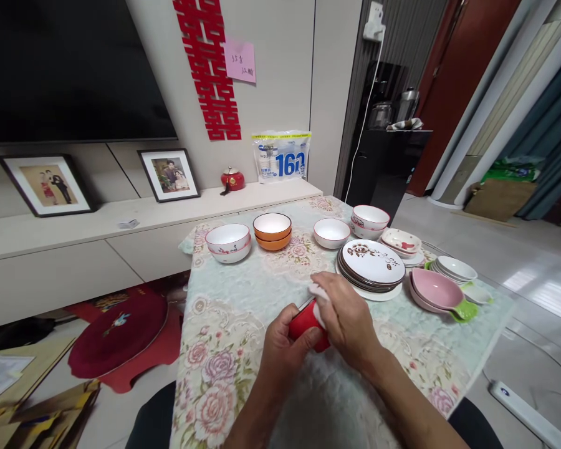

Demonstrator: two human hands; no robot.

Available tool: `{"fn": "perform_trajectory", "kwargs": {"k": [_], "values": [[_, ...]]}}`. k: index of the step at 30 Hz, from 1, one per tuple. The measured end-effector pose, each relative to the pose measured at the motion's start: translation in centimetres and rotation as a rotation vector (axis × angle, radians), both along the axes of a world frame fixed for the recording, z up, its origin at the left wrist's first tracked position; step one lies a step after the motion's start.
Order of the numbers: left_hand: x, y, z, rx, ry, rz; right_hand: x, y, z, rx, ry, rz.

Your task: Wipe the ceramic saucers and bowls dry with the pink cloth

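Observation:
My left hand (284,349) is wrapped round a small red bowl (303,325), held tilted above the near part of the table. A folded white wipe (318,292) is in my right hand (350,321), pressed against the bowl's rim and side. The fingers hide much of the bowl. Beyond my hands stand stacked orange bowls (273,244), stacked white bowls with red rims (229,251) and a single white bowl (331,239). Just right of my right hand is a stack of brown-patterned plates (373,262).
A flowered cloth (234,349) covers the table. At its right are pink leaf-shaped dishes (437,288), small white bowls (455,268) and a heart-patterned dish (402,240). A pack of wipes (281,159) and framed photos (169,174) stand on the cabinet; a red stool (126,330) is left.

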State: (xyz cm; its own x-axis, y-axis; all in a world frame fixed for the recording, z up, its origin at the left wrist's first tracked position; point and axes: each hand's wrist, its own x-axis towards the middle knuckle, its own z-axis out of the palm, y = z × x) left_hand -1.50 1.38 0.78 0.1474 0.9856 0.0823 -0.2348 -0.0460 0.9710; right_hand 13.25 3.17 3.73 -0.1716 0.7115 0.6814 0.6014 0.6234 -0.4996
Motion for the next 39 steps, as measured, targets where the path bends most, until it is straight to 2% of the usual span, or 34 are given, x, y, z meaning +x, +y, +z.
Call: {"fn": "perform_trajectory", "kwargs": {"k": [2,4,6,9,10,12,16,21,24,26,28,31,35,39], "values": [[0.0,0.0,0.0,0.043,0.020,-0.004,-0.2,-0.4,0.4,0.051,-0.047,0.070],[0.0,-0.1,0.1,0.043,0.005,-0.044,0.3,-0.1,0.4,-0.010,0.046,0.117],[-0.1,-0.3,0.2,-0.013,-0.071,-0.083,1.3,0.7,0.1,-0.173,0.285,0.106],[-0.1,-0.5,0.4,-0.100,-0.230,-0.113,2.6,2.2,-0.8,-0.500,0.650,0.065],[-0.1,-0.5,0.5,-0.110,-0.271,-0.109,2.9,2.6,-1.1,-0.575,0.707,0.059],[-0.1,-0.5,0.6,-0.119,-0.307,-0.109,3.1,3.0,-1.5,-0.615,0.715,0.027],[-0.1,-0.3,0.4,-0.127,-0.236,-0.039,2.0,2.0,-1.1,-0.396,0.467,-0.062],[0.1,0.0,-0.2,-0.040,-0.088,-0.008,-0.4,-0.5,0.1,-0.014,-0.032,0.033],[0.0,0.1,-0.5,-0.012,-0.046,-0.050,-0.2,-0.6,0.2,0.019,-0.071,0.117],[-0.1,0.0,-0.6,-0.041,-0.080,-0.089,0.8,0.1,-0.1,-0.098,0.106,0.134],[-0.3,0.0,-0.5,-0.099,-0.177,-0.124,1.9,1.1,-0.6,-0.287,0.398,0.101],[-0.2,0.0,-0.3,-0.154,-0.368,-0.100,2.7,2.5,-1.8,-0.507,0.762,0.064],[0.0,0.2,0.0,-0.180,-0.501,-0.079,2.4,3.2,-3.4,-0.623,1.056,0.100],[-0.2,0.2,-0.2,-0.203,-0.516,-0.188,2.6,3.0,-4.0,-0.651,1.159,0.133]]}}
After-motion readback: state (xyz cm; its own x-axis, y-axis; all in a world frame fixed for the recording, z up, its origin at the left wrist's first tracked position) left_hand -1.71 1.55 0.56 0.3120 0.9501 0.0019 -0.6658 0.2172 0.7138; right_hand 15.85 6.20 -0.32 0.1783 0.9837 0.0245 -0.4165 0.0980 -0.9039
